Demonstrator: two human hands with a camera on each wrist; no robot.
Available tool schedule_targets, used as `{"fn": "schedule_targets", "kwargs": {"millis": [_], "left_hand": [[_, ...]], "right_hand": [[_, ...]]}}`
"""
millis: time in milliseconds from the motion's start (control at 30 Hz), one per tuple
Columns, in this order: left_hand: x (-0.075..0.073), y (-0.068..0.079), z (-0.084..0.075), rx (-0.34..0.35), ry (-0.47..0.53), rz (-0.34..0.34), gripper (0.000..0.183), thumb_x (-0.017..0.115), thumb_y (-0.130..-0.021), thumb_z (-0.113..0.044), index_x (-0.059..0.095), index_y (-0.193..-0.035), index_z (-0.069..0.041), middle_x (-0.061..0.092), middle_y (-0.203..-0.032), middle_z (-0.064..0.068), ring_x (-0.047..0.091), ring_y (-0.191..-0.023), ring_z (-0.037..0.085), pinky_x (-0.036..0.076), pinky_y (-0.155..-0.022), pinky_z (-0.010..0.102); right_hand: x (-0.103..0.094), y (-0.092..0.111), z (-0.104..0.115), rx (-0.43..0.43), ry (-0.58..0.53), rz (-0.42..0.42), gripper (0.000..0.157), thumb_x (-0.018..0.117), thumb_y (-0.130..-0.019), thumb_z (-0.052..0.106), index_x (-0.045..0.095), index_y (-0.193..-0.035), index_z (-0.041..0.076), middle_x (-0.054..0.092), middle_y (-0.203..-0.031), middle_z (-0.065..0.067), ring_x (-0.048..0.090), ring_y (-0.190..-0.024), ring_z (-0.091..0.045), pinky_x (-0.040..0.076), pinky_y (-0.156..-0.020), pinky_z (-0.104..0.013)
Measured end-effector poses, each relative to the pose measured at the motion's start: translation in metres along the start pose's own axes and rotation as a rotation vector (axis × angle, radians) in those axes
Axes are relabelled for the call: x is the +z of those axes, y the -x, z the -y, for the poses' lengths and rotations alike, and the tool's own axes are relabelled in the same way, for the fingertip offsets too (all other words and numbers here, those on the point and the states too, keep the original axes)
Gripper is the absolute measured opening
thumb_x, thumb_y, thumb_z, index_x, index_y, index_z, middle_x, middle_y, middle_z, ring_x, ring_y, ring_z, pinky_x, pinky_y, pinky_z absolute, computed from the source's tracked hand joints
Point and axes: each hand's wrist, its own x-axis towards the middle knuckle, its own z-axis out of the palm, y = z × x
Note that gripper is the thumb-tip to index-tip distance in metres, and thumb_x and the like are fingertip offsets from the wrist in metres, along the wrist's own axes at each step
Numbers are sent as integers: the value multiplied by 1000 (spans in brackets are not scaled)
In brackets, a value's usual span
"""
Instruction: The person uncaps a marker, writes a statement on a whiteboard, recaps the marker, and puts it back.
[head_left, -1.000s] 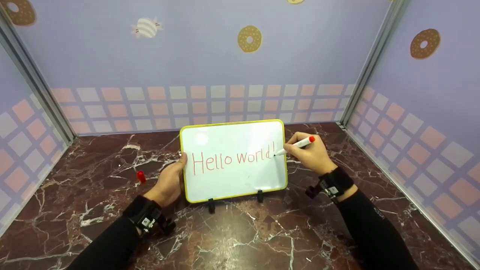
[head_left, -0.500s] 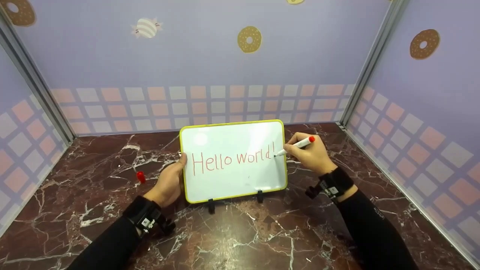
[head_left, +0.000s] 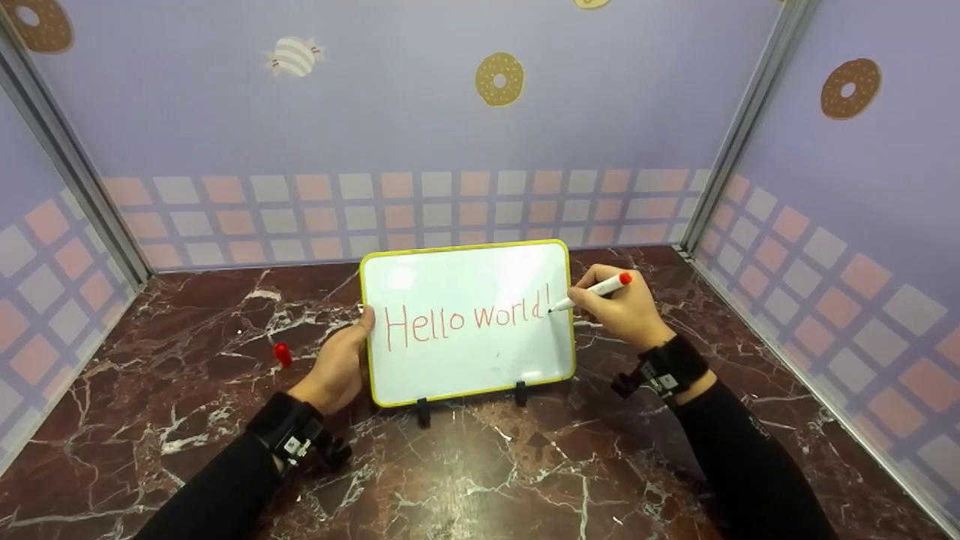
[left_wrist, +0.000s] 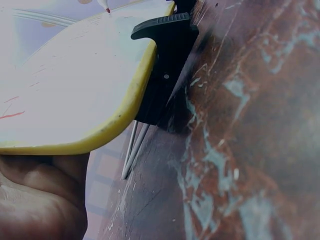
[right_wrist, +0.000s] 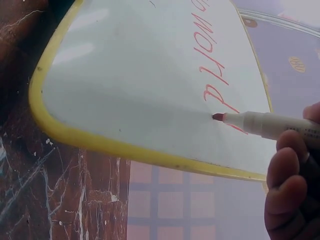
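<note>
A small whiteboard [head_left: 465, 367] with a yellow frame leans back on a black stand [left_wrist: 167, 75]. Red handwriting across it reads "Hello world!". My left hand [head_left: 337, 367] grips the board's left edge, thumb at the front and the other fingers behind, mostly hidden in the head view. In my right hand [head_left: 622, 307] a white marker [head_left: 607, 285] with a red end is pinched like a pen. Its red tip [right_wrist: 218, 117] is at the board's surface, at the foot of the exclamation mark; whether it touches is hard to tell.
A red marker cap [head_left: 282, 354] stands on the dark marbled table [head_left: 450, 480], left of my left hand. Patterned purple panels [head_left: 420, 127] close off the back and both sides, with metal posts [head_left: 739, 127] at the corners.
</note>
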Motion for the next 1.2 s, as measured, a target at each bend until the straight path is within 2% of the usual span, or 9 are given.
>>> {"fn": "schedule_targets", "kwargs": {"millis": [200, 333, 433, 500, 667, 800, 1000, 1100, 1200], "left_hand": [[-2, 1, -1, -17, -9, 7, 72, 35, -119, -58, 58, -151, 2, 78, -126, 13, 77, -113, 30, 64, -98, 48], [-4, 3, -3, -29, -35, 12, 71, 34, -119, -60, 58, -153, -2, 78, -128, 12, 77, -113, 29, 64, -97, 50], [-5, 3, -6, -14, -69, 25, 73, 32, -119, -61, 53, -158, -3, 76, -133, 13, 76, -116, 31, 64, -99, 51], [-8, 4, -9, 4, -108, 14, 77, 31, -118, -64, 52, -159, -2, 76, -135, 15, 76, -117, 32, 63, -99, 52], [-14, 6, -18, 63, -252, -151, 82, 27, -117, -67, 54, -152, 3, 71, -141, 22, 74, -119, 29, 59, -107, 49], [-20, 6, -27, 150, -326, -261, 78, 25, -120, -60, 56, -148, 6, 67, -148, 26, 70, -127, 23, 53, -116, 48], [-32, 4, -39, 320, -412, -356, 62, 33, -123, -48, 64, -135, 5, 75, -133, 20, 73, -118, 20, 58, -109, 39], [-41, 4, -43, 385, -483, -413, 51, 38, -123, -44, 66, -130, -1, 79, -127, 17, 72, -117, 20, 55, -105, 32], [-50, 3, -44, 438, -541, -477, 42, 46, -122, -36, 68, -124, -1, 81, -121, 16, 72, -114, 21, 53, -105, 29]], "right_hand": [[-1, -1, 2, 29, -76, -18, 18, 74, -99, -10, 66, -83, -8, 63, -65, -22, 58, -52, -13, 53, -48, -24], [0, -1, 4, 44, -112, -27, 18, 73, -101, -7, 67, -84, -9, 64, -67, -25, 59, -52, -12, 53, -48, -25], [0, -2, 5, 48, -126, -34, 18, 74, -101, -6, 67, -85, -10, 62, -69, -34, 60, -53, -12, 53, -48, -24], [0, -2, 5, 47, -131, -40, 17, 75, -101, -6, 67, -86, -10, 62, -70, -34, 61, -53, -13, 53, -48, -24], [2, -1, 4, 45, -128, -52, 15, 76, -100, -6, 69, -86, -10, 64, -71, -31, 63, -53, -19, 55, -49, -25], [3, -1, 3, 37, -119, -60, 14, 76, -100, -6, 69, -88, -10, 68, -71, -21, 64, -54, -13, 56, -49, -25], [8, -1, 1, 52, -142, -80, 14, 77, -100, -4, 70, -90, -11, 70, -71, -15, 64, -54, -15, 55, -48, -26], [11, 0, 1, 73, -167, -90, 14, 78, -100, -2, 70, -91, -10, 71, -71, -14, 64, -53, -20, 54, -48, -27], [15, 1, 1, 81, -210, -94, 15, 78, -100, -2, 70, -92, -11, 72, -71, -15, 63, -54, -20, 54, -49, -27]]}}
